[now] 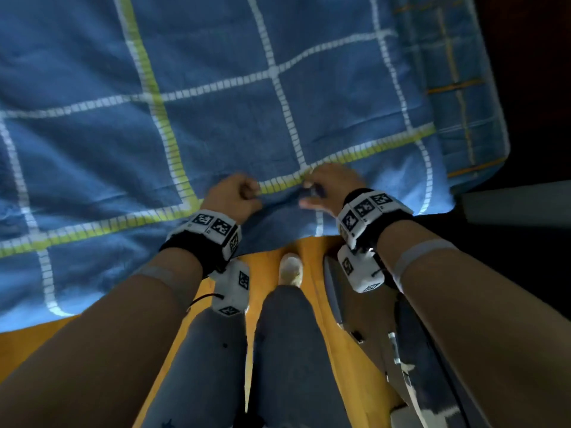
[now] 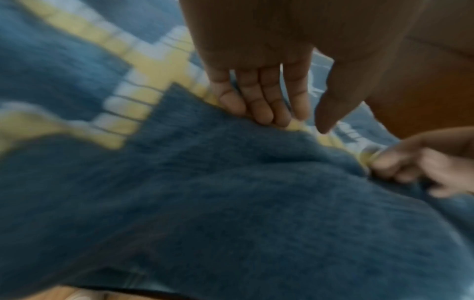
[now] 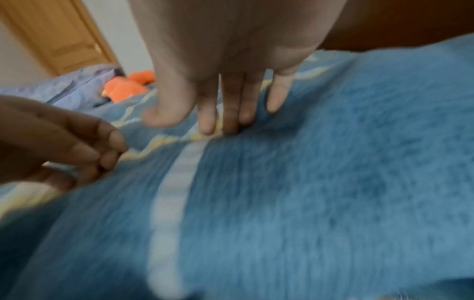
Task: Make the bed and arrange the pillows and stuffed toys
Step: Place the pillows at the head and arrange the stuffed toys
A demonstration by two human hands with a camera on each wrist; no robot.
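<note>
A blue blanket point(image 1: 216, 118) with white and yellow-green grid lines lies spread over the bed. Its near edge hangs toward my legs. My left hand point(image 1: 238, 193) is curled on a raised fold of the blanket, right on the yellow-green stripe. My right hand point(image 1: 324, 183) pinches the same fold a hand's width to the right. In the left wrist view the left fingers point(image 2: 256, 97) dig into the blanket point(image 2: 231, 203), and the right hand point(image 2: 415, 162) nips the stripe. In the right wrist view the right fingers point(image 3: 231, 105) bear on the blanket point(image 3: 307, 182). No pillow shows clearly.
An orange stuffed toy point(image 3: 128, 87) lies beside pale purple bedding point(image 3: 77, 87) at the far end, with a wooden door point(image 3: 59, 36) behind. A lighter checked sheet point(image 1: 457, 88) shows at the bed's right corner. My foot point(image 1: 290, 268) stands on the orange floor point(image 1: 312, 251).
</note>
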